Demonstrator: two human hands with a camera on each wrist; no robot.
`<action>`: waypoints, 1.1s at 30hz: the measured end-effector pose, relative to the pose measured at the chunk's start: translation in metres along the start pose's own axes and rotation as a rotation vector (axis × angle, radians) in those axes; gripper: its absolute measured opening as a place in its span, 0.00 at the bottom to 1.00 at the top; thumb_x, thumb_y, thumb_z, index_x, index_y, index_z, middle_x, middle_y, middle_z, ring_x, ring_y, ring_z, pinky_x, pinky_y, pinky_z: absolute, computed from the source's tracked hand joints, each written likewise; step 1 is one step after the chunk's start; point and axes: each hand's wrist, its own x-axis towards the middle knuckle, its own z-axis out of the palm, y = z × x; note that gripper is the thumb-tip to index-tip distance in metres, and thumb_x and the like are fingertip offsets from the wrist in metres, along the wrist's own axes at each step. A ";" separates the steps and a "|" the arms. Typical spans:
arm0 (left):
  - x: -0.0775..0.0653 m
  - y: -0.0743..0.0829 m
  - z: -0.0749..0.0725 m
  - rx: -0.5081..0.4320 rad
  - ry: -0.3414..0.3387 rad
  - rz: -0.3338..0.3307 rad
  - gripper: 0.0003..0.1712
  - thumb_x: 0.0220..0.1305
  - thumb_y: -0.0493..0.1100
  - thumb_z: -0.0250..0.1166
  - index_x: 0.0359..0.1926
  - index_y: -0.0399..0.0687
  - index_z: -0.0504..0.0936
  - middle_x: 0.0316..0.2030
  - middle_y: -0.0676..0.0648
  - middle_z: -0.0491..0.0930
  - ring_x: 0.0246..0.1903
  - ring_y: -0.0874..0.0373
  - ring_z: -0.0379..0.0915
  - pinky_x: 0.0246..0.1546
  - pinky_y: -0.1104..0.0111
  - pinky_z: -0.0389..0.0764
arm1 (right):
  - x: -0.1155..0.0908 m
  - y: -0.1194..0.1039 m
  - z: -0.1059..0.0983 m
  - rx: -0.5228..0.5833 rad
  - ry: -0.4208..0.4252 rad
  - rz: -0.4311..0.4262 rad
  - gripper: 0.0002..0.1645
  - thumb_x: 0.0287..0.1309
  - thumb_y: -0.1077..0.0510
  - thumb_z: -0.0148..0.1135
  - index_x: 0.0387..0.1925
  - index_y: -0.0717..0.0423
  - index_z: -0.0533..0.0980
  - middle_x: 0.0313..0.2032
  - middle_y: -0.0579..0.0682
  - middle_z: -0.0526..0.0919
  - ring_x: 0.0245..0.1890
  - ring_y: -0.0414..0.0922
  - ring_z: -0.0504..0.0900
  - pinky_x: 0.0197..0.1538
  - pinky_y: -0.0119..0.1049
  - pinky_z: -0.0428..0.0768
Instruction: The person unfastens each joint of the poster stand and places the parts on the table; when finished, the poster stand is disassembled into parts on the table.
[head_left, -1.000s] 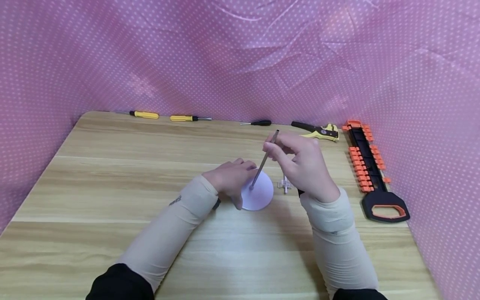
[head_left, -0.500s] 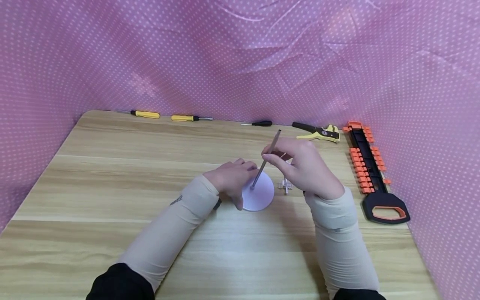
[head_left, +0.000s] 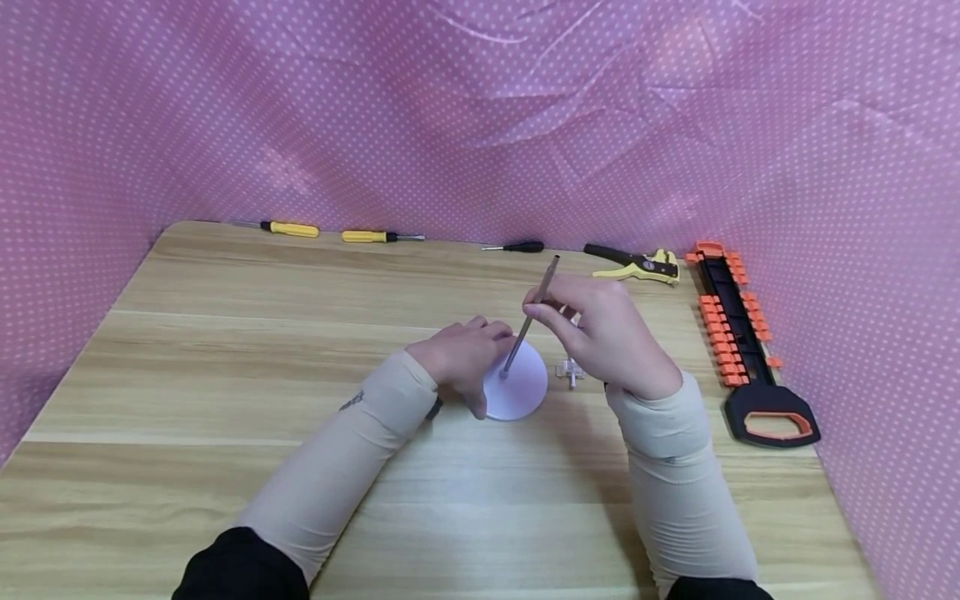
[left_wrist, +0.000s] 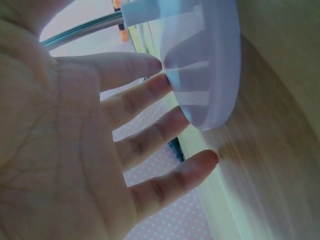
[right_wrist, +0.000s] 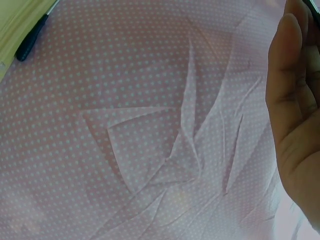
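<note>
A white round base [head_left: 525,392] rests on the wooden table, with a slim metal rod [head_left: 531,317] rising from its raised collar [left_wrist: 140,12]. The rod leans toward the back right. My left hand [head_left: 465,358] holds the base by its left rim, thumb on the near side and fingers on the far side. In the left wrist view, several fingertips meet the rim, while the little finger reaches down beside it. Between thumb and fingers, my right hand [head_left: 607,333] pinches the rod's upper part. Only that hand's edge [right_wrist: 295,100] shows in the right wrist view.
A clear cross-shaped plastic piece [head_left: 572,372] lies right of the base, partly under my right hand. Along the back edge lie yellow screwdrivers [head_left: 294,229], a black screwdriver [head_left: 523,247] and wire strippers [head_left: 647,265]. A black-and-orange bit rack [head_left: 738,325] lies at the right.
My right hand has shifted slightly, its fingertips drawn closer around the rod. The rod's top has wavered a little. My left hand and the base stay nearly still.
</note>
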 end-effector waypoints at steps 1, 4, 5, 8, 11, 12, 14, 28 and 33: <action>0.000 0.000 0.000 -0.001 -0.002 -0.002 0.71 0.39 0.57 0.90 0.82 0.51 0.62 0.80 0.50 0.60 0.75 0.48 0.58 0.74 0.50 0.68 | 0.000 0.000 0.000 -0.004 0.001 0.000 0.02 0.68 0.62 0.71 0.38 0.54 0.87 0.35 0.47 0.91 0.30 0.38 0.84 0.35 0.37 0.84; 0.000 0.001 0.000 0.001 -0.004 -0.006 0.71 0.39 0.57 0.90 0.82 0.51 0.62 0.80 0.50 0.60 0.75 0.48 0.59 0.74 0.50 0.68 | -0.001 0.000 0.001 -0.013 0.005 0.005 0.02 0.68 0.62 0.70 0.38 0.54 0.87 0.35 0.47 0.91 0.30 0.38 0.84 0.36 0.37 0.84; 0.000 0.002 0.000 0.002 -0.005 -0.007 0.71 0.39 0.57 0.90 0.83 0.51 0.62 0.80 0.50 0.60 0.75 0.48 0.59 0.74 0.50 0.68 | -0.001 0.000 0.000 -0.015 0.006 0.006 0.02 0.68 0.62 0.70 0.38 0.55 0.87 0.35 0.47 0.91 0.30 0.38 0.84 0.36 0.37 0.84; -0.001 0.003 -0.001 0.015 -0.002 -0.004 0.71 0.40 0.57 0.90 0.83 0.51 0.62 0.80 0.50 0.61 0.74 0.48 0.59 0.73 0.50 0.69 | -0.001 0.000 0.000 -0.024 0.015 0.007 0.03 0.69 0.62 0.70 0.38 0.55 0.88 0.35 0.48 0.91 0.30 0.39 0.84 0.36 0.38 0.85; -0.001 0.004 -0.001 0.028 0.003 0.002 0.71 0.41 0.58 0.90 0.82 0.50 0.62 0.80 0.49 0.61 0.74 0.48 0.60 0.72 0.50 0.70 | -0.001 0.000 0.001 -0.036 0.030 0.002 0.03 0.69 0.61 0.70 0.38 0.56 0.88 0.35 0.49 0.91 0.30 0.40 0.85 0.35 0.38 0.85; -0.002 0.004 -0.001 0.032 0.005 0.004 0.70 0.41 0.58 0.90 0.82 0.50 0.62 0.80 0.49 0.61 0.74 0.48 0.60 0.72 0.50 0.70 | -0.001 0.000 0.001 -0.040 0.034 0.000 0.03 0.68 0.61 0.70 0.38 0.56 0.88 0.35 0.49 0.91 0.29 0.40 0.85 0.35 0.38 0.85; -0.002 0.004 -0.002 0.035 0.006 0.007 0.71 0.41 0.58 0.90 0.82 0.50 0.62 0.80 0.49 0.61 0.74 0.47 0.60 0.72 0.50 0.71 | -0.002 0.000 0.001 -0.047 0.044 -0.003 0.03 0.69 0.61 0.70 0.38 0.57 0.88 0.34 0.49 0.91 0.29 0.40 0.85 0.35 0.38 0.85; -0.004 0.003 -0.002 0.014 0.010 0.010 0.72 0.39 0.57 0.90 0.82 0.48 0.61 0.82 0.46 0.58 0.76 0.44 0.57 0.73 0.48 0.69 | -0.002 0.000 -0.017 -0.034 0.290 0.012 0.04 0.67 0.65 0.71 0.34 0.63 0.86 0.28 0.54 0.89 0.23 0.44 0.87 0.36 0.20 0.79; -0.004 0.003 -0.002 0.014 0.008 0.005 0.72 0.39 0.57 0.90 0.83 0.48 0.60 0.82 0.46 0.57 0.77 0.44 0.57 0.74 0.47 0.68 | -0.002 0.002 -0.017 -0.045 0.298 0.014 0.05 0.66 0.64 0.72 0.34 0.63 0.86 0.28 0.52 0.89 0.23 0.44 0.87 0.36 0.21 0.78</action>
